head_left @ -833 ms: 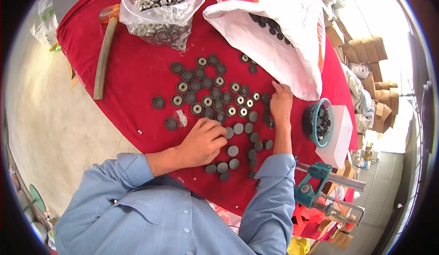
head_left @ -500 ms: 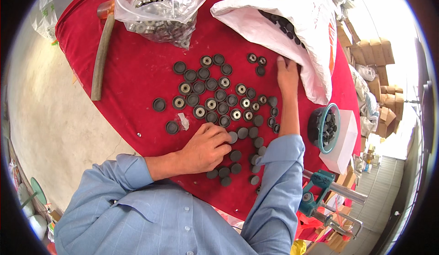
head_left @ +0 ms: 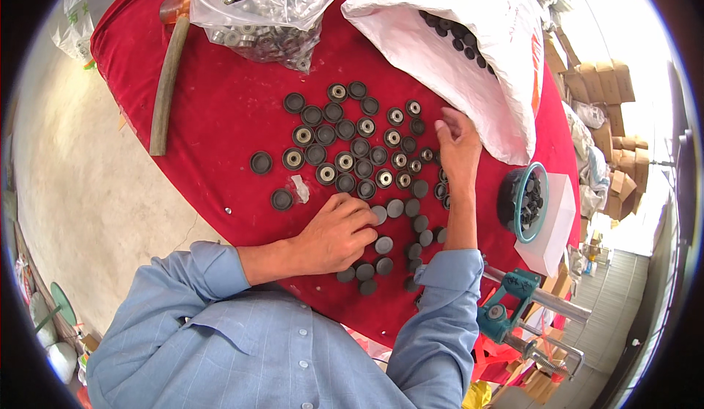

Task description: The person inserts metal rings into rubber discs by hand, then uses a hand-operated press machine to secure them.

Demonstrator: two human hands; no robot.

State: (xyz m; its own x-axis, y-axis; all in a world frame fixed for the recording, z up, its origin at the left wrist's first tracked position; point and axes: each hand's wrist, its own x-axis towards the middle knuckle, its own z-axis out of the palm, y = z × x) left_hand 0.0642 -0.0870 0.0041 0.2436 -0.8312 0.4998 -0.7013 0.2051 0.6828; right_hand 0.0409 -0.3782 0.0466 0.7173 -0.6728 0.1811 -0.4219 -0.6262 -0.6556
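Many round black rubber caps (head_left: 359, 147) lie spread over the red cloth, several with a metal bearing (head_left: 345, 162) seated inside. My left hand (head_left: 339, 231) rests with curled fingers among smooth-topped caps, its fingertips at the edge of one grey-black cap (head_left: 379, 214). What lies under its palm is hidden. My right hand (head_left: 459, 143) is to the right of the pieces, beside the white sack's lower edge. Its thumb stands apart from the bent fingers, and no object shows in it. Closest to it are a cap (head_left: 417, 126) and small bearings in caps (head_left: 413, 108).
A clear bag of bearings (head_left: 271, 27) stands at the back. The white sack (head_left: 411, 31) of black caps lies back right. At the right are a teal-rimmed bowl (head_left: 529, 203) and a green metal clamp-like tool (head_left: 506, 310). A hammer (head_left: 169, 86) lies left.
My right hand has drawn back from under the sack's edge, and its fingers are more bent. The small group of pieces there has shifted nearer the main cluster. My left hand stays nearly in place.
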